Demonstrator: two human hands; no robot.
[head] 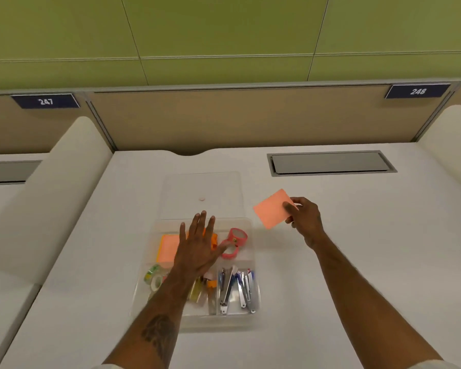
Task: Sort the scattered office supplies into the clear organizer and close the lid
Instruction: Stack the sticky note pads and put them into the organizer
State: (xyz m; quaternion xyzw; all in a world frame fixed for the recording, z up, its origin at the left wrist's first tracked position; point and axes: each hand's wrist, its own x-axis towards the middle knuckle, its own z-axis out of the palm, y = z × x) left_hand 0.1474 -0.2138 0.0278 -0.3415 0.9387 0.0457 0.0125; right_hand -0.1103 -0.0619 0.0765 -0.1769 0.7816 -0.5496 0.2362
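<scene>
pinching sticky pad | right grip | beside organizer | left grip flat

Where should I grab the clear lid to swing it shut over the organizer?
Take the clear lid by its far edge, hooking under from the back. It lies flat beyond the organizer, near edge against its rear wall, so the far edge looks free.

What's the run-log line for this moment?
right hand: pinches pink sticky notes | left hand: fingers spread above organizer | lid: open behind it
</scene>
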